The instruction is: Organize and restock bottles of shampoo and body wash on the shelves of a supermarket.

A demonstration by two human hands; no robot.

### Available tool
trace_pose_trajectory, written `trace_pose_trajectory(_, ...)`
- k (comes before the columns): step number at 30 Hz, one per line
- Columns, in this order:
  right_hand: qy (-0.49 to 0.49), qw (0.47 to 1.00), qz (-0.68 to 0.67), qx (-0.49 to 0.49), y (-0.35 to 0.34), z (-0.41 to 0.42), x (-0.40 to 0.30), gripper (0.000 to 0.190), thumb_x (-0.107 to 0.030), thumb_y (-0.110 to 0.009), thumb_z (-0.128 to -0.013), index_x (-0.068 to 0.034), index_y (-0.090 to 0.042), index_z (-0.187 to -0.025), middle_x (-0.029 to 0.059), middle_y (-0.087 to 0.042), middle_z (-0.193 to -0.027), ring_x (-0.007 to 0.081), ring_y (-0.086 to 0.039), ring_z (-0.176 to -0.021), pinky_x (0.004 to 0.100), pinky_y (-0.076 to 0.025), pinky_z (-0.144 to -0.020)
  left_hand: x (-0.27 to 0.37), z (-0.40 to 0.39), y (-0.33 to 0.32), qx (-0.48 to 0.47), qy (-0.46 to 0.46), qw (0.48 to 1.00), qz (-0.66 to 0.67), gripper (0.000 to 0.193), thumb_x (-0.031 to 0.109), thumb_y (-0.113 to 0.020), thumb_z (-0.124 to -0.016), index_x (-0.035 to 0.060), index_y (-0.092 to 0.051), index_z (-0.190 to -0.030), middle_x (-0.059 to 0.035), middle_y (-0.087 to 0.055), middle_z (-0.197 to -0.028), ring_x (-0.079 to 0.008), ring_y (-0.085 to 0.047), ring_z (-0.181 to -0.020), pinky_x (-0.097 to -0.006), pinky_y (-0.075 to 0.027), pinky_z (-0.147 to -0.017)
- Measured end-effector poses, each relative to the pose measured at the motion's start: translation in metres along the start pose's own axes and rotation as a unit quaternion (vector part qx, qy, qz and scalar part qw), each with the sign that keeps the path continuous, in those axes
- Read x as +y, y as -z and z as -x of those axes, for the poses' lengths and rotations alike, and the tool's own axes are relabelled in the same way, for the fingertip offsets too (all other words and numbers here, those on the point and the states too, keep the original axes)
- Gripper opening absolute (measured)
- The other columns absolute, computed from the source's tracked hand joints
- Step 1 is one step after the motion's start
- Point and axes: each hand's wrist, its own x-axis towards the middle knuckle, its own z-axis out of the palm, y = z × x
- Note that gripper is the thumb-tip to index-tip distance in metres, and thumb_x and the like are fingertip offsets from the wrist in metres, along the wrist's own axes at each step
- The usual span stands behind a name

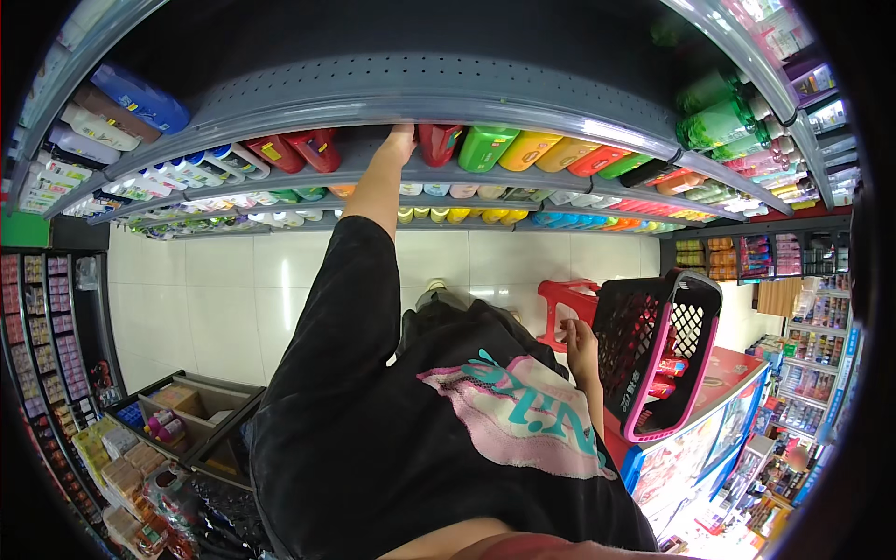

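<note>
My left hand (401,142) reaches into the upper shelf, just left of a red bottle (438,145); its fingers are hidden under the shelf edge above, so what they touch cannot be seen. Farther left in that row stand more red bottles (313,150), and a green bottle (488,148) and yellow bottles (528,150) stand to the right. My right hand (580,343) hangs low beside my body, fingers loosely bent with nothing visible in them. Close to its right is a black plastic shopping basket (626,350) with a pink rim, holding several red packages (670,367).
A red plastic stool (560,297) stands beside the basket, near a red-topped cabinet (731,371). Lower shelves hold rows of bottles (490,215). Behind me at left are dark bins (210,399) and stacked packs (129,472). A blue bottle (140,98) stands on the higher shelf.
</note>
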Motion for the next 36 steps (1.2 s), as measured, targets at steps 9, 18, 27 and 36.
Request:
trace_pose_trajectory(9,-0.016,1.000,0.008,-0.007,0.005,0.006,0.015,0.033,-0.025,-0.052,-0.111,0.003,-0.069,-0.111,0.0165,-0.073,-0.104,0.0226,-0.071,-0.080,0.0347,-0.057,-0.074,0.008,0.008,-0.003,0.026,-0.017,0.997,-0.077,0.077,0.059,-0.048,-0.102,0.0091,-0.034,-0.160,-0.0128,-0.041,-0.161,-0.0330,-0.040,-0.148,-0.0511,-0.035,-0.120)
trace_pose_trajectory(18,-0.013,1.000,0.019,-0.015,0.002,-0.004,0.014,0.035,-0.029,-0.054,-0.110,0.001,-0.072,-0.112,0.0151,-0.074,-0.099,0.0249,-0.074,-0.082,0.0374,-0.057,-0.078,0.026,0.027,-0.010,0.050,-0.066,0.983,-0.162,0.077,0.056,-0.050,-0.101,0.0088,-0.034,-0.160,-0.0131,-0.042,-0.161,-0.0332,-0.041,-0.147,-0.0507,-0.035,-0.120)
trace_pose_trajectory(27,-0.053,0.998,0.039,-0.003,0.008,0.010,0.019,0.033,-0.028,-0.054,-0.109,0.001,-0.071,-0.111,0.0181,-0.073,-0.102,0.0266,-0.075,-0.081,0.0368,-0.058,-0.073,0.056,-0.010,0.002,0.083,-0.126,0.951,-0.269,0.076,0.053,-0.051,-0.100,0.0084,-0.034,-0.159,-0.0133,-0.043,-0.160,-0.0333,-0.042,-0.147,-0.0503,-0.035,-0.120)
trace_pose_trajectory(36,-0.110,0.994,0.006,0.017,0.001,0.031,0.033,0.029,-0.024,-0.057,-0.108,0.002,-0.071,-0.109,0.0180,-0.073,-0.106,0.0275,-0.074,-0.082,0.0354,-0.060,-0.073,0.067,-0.043,0.012,0.091,-0.151,0.916,-0.360,0.076,0.050,-0.053,-0.099,0.0080,-0.034,-0.159,-0.0136,-0.043,-0.159,-0.0335,-0.042,-0.146,-0.0499,-0.035,-0.120)
